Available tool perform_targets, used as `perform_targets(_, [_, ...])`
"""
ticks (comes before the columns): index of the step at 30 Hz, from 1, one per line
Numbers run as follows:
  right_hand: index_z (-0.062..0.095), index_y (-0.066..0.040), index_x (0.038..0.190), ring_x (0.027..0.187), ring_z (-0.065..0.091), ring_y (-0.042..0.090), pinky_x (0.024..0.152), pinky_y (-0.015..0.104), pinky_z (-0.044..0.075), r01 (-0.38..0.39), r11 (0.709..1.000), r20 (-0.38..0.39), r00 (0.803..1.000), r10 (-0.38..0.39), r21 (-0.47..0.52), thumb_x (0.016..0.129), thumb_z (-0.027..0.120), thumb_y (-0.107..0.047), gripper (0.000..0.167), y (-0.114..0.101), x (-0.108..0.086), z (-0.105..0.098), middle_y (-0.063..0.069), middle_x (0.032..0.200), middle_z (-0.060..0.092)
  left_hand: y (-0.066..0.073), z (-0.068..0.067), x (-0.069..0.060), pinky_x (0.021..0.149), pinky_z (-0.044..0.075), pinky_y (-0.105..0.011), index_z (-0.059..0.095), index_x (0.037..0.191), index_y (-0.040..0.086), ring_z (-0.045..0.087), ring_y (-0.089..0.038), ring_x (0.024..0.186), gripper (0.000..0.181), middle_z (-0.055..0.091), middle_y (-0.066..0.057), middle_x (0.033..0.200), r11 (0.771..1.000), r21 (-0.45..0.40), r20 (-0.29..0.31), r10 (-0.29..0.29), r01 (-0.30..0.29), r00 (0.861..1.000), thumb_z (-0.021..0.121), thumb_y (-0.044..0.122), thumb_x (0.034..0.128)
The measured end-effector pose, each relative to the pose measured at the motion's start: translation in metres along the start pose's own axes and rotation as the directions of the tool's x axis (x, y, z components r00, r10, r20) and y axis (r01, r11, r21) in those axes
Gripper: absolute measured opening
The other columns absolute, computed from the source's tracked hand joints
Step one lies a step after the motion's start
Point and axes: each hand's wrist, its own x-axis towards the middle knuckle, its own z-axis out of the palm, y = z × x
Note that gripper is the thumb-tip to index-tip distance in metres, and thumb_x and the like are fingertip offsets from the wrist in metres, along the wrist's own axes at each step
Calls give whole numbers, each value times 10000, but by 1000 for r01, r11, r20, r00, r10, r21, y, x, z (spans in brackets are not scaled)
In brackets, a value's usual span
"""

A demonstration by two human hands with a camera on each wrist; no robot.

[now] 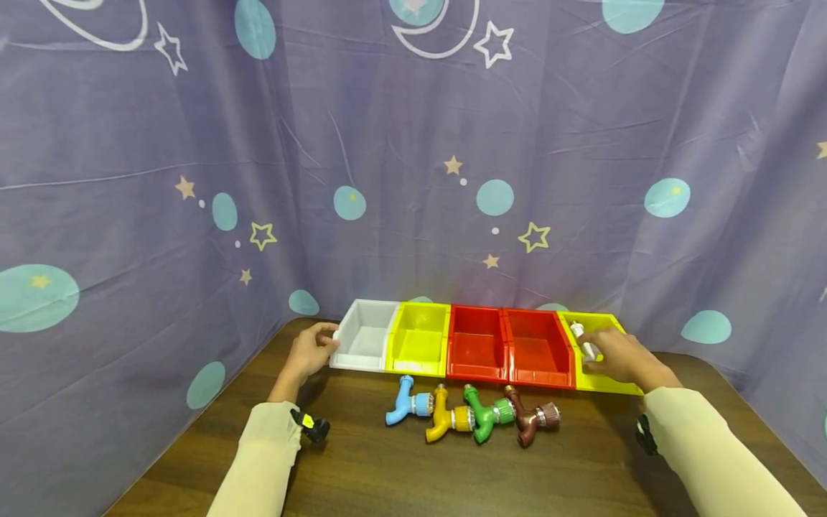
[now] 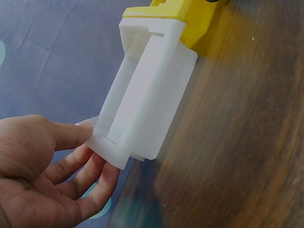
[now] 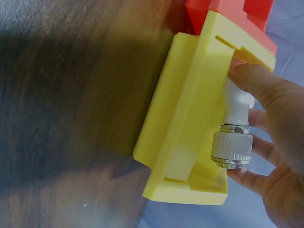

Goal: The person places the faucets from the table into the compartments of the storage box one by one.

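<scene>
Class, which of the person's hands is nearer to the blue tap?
Left. The left hand grips the white bin, left of the blue tap; the right hand is farther, holding the white tap at the rightmost yellow bin.

No text, label, brand or number can be read on the 5 bins (image 1: 478, 371), the 4 coloured taps (image 1: 483, 416) or the white tap (image 3: 232, 145). The curtain (image 1: 413, 136) bears printed stars, crescents and dots, without lettering. A yellow patch (image 1: 307, 421) on 1 black strap (image 1: 317, 430) is too small to read.
</scene>
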Motion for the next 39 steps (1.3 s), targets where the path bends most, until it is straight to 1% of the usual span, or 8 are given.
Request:
perform_targets(7, [728,-49,1082,755,585,191,693,455,534,44,998,8,999,-44,43,803,775,-75,284,0,4,6,39,903,695,-1,-1,-2,669,589,-313,612,1332,5,695,-291,857,382,718,-223,1027,1000,4,-3,7,-7,1000,684,18,957])
perform_targets(12, [677,-86,890,660,470,134,619,321,441,93,993,5,996,-93,75,783,748,-28,141,5,7,11,0,745,590,0,-1,-3,670,598,-340,603,1344,4,695,-283,840,385,713,-224,1031,1000,-11,9,8,-8,1000,678,17,967])
perform_targets(14, [630,-110,820,649,457,126,601,299,414,101,992,9,995,-102,81,779,744,-19,151,7,9,12,-10,711,556,0,-1,-2,667,599,-349,603,1345,5,694,-271,825,384,714,-224,1027,1000,-20,11,10,-10,1000,677,17,969])
perform_targets(20, [602,-115,773,646,441,132,602,291,382,54,992,57,997,-61,117,798,707,-11,150,13,11,16,-29,711,542,3,1,-1,668,602,-344,601,1347,1,696,-261,824,384,713,-226,1034,999,-32,16,10,-10,1000,672,18,971])
perform_targets(25, [559,-100,717,630,419,133,591,287,358,36,992,44,998,-42,124,759,715,4,192,10,10,19,-34,687,534,3,0,-1,678,604,-347,597,1353,7,690,-261,834,386,707,-219,1035,1000,-24,16,14,-14,1000,669,26,974])
perform_targets(31, [573,-95,732,662,465,173,619,330,401,-1,993,67,998,-7,121,777,725,2,186,7,10,20,8,742,619,2,0,-2,666,601,-334,596,1351,-2,694,-268,832,390,710,-222,1032,1000,-16,16,20,-20,1000,672,24,970])
perform_targets(34, [585,-99,747,681,482,184,629,343,415,-2,993,71,997,-7,119,789,711,-1,165,6,9,19,22,778,656,2,0,-2,667,602,-334,598,1351,4,695,-274,841,388,707,-224,1040,1000,-20,10,17,-17,1000,671,23,971])
perform_targets(39, [600,-103,750,679,487,163,625,337,430,18,993,90,996,-28,117,793,727,-3,168,5,9,15,-8,755,639,0,-1,-1,665,596,-325,596,1354,5,688,-271,841,387,701,-212,1038,1000,-21,20,11,-10,1000,670,27,974])
